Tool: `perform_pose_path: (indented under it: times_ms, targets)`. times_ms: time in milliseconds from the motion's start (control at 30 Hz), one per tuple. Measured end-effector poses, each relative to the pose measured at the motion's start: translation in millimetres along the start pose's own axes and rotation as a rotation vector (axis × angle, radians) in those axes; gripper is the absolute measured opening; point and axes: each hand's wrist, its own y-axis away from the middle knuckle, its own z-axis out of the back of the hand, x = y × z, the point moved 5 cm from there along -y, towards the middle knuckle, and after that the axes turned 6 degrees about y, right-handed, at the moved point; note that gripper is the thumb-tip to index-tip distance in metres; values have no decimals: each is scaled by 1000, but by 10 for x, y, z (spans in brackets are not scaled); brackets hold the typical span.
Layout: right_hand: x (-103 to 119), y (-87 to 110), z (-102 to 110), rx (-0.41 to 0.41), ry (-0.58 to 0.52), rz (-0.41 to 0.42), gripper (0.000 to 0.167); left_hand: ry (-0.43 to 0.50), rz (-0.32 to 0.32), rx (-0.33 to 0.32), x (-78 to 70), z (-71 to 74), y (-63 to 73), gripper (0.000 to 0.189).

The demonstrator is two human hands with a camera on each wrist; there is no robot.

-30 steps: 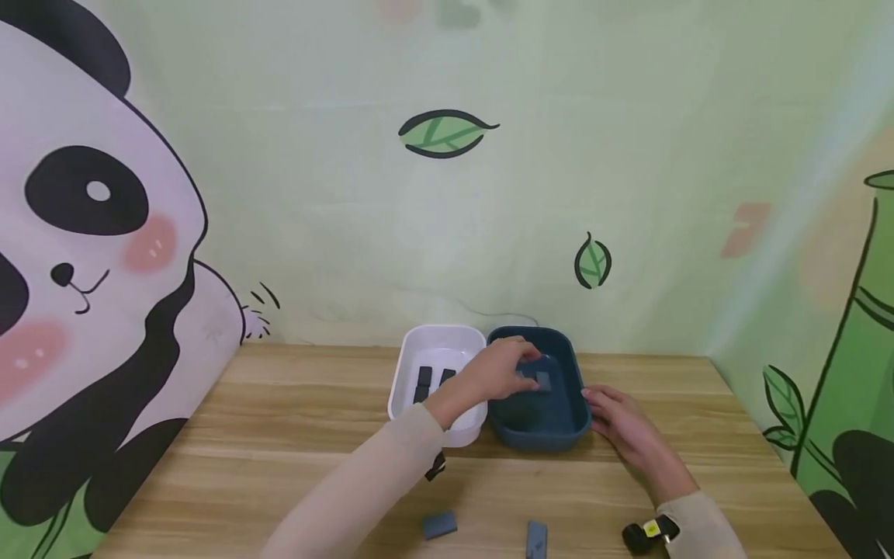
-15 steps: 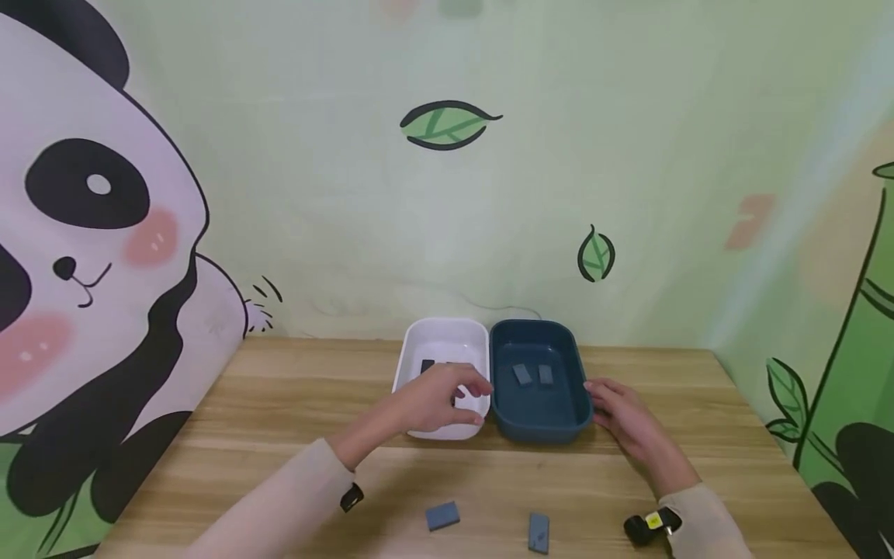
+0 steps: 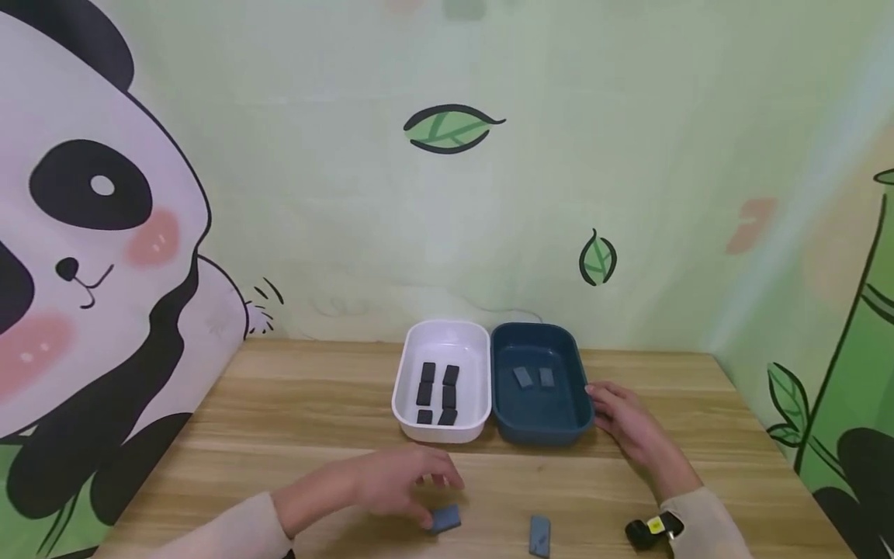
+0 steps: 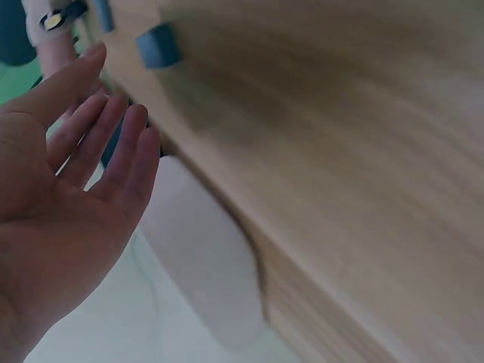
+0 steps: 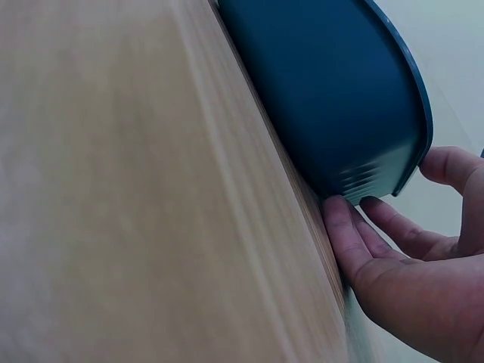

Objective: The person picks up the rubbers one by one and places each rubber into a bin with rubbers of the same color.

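My left hand point(image 3: 391, 481) hovers low over the table, fingers parted, with its thumb beside a small blue-grey rectangular block point(image 3: 447, 519). In the left wrist view, that block point(image 4: 159, 47) lies apart from the fingers, and nothing is in the palm. A second blue-grey block point(image 3: 539, 536) lies farther right. My right hand point(image 3: 628, 427) touches the right side of a dark blue bin point(image 3: 541, 433). The right wrist view has the thumb at the bin's rim and the fingertips against its wall point(image 5: 325, 98). Two blue-grey blocks point(image 3: 522, 378) lie inside.
A white bin point(image 3: 441, 433) stands directly left of the blue one, holding several black blocks point(image 3: 425, 394) in two columns. Both bins sit near the back edge of the wooden table point(image 3: 300, 419), in front of a wall with panda and leaf pictures.
My left hand has come out of the blue bin, passing over the white bin down to the nearer left block. Two blocks now show in the blue bin. The right hand has stayed put.
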Motion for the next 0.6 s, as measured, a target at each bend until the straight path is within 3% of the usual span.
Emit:
perform_pose_path:
  times_ms: [133,233,600]
  targets:
    - [-21,22,-4,-1,15,-7,62,-94,-67,40,1,-141,68,51]
    - [-33,27,-6,-5,17,-12,61,-169,-115,26,-9,-224,94,51]
    - [-17,-1,-18,3,-31,34,50,-301,-131,-70,-40,-297,98,50]
